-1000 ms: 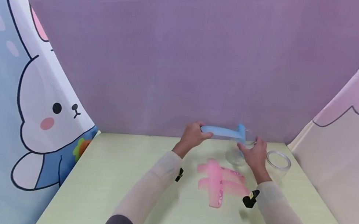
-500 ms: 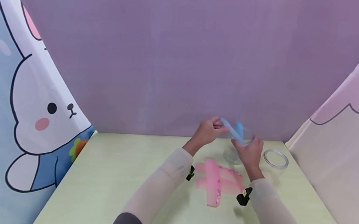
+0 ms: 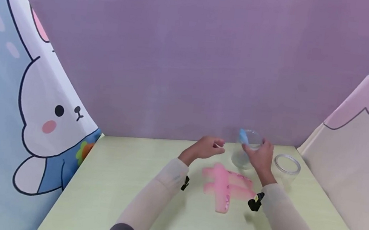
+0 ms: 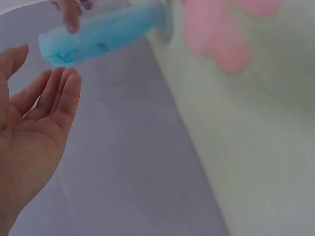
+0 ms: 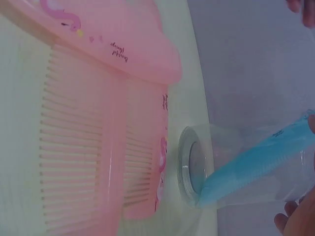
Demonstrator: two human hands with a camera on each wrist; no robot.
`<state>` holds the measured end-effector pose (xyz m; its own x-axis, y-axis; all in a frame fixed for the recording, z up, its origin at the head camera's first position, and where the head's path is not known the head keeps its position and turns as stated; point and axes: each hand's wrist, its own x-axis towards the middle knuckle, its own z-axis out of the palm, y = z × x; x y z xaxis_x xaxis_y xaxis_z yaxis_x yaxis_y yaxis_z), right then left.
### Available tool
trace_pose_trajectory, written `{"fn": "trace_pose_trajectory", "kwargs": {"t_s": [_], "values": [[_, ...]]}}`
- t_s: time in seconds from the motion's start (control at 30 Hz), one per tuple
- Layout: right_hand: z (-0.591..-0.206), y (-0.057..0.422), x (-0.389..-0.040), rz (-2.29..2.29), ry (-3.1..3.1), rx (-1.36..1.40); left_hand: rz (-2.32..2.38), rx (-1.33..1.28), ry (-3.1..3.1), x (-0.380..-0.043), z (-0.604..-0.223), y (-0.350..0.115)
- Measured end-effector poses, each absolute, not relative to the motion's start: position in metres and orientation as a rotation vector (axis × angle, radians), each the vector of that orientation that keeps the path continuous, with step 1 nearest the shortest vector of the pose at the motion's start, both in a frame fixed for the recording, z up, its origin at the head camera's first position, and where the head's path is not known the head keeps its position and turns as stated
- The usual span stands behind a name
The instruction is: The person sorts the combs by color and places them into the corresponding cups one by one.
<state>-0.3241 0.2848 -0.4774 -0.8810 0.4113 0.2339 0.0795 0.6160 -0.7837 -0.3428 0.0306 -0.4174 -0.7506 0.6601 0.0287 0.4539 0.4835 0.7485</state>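
A clear jar (image 3: 239,160) stands upright on the table, and my right hand (image 3: 261,157) grips it near the rim. Inside leans a blue comb (image 5: 256,160), tilted, its upper end at the rim. Blue shapes overlap in there, so I cannot tell if it is more than one comb. Left of the jar and apart from it, my left hand (image 3: 205,147) holds nothing; in its wrist view the palm (image 4: 39,132) is bare and the fingers extend loosely. Three pink combs (image 3: 221,195) lie in front of the jar, one laid across the other two.
A second clear jar (image 3: 287,164) with a silvery rim stands to the right of my right hand. The pale table (image 3: 137,170) ends at a purple backdrop (image 3: 175,72). Printed cloth walls (image 3: 352,168) flank both sides.
A blue comb that the left hand held has gone down into the jar and been let go. The left hand has drawn back to the left; the right hand stays on the jar.
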Motion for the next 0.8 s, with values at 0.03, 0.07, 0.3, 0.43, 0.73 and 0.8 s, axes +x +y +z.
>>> {"fn": "trace_pose_trajectory", "kwargs": {"t_s": [0.03,0.07,0.3,0.43,0.73,0.8], "values": [[-0.478,0.287,-0.323,1.165,-2.451,-0.388,1.112,0.955,2.460,-0.343,-0.422,0.027],[-0.478,0.288,-0.322,1.165,-2.452,-0.383,1.092,0.957,2.452,-0.343,-0.427,0.024],[-0.475,0.290,-0.320,1.155,-2.456,-0.366,0.979,0.932,2.481,-0.341,-0.453,0.008],[-0.473,0.286,-0.318,1.144,-2.496,-0.376,0.888,0.964,2.518,-0.339,-0.464,0.008],[-0.463,0.282,-0.302,1.082,-2.508,-0.351,0.621,1.077,2.608,-0.330,-0.479,0.022],[-0.456,0.282,-0.297,1.070,-2.496,-0.305,0.535,1.076,2.648,-0.329,-0.481,0.024]]}}
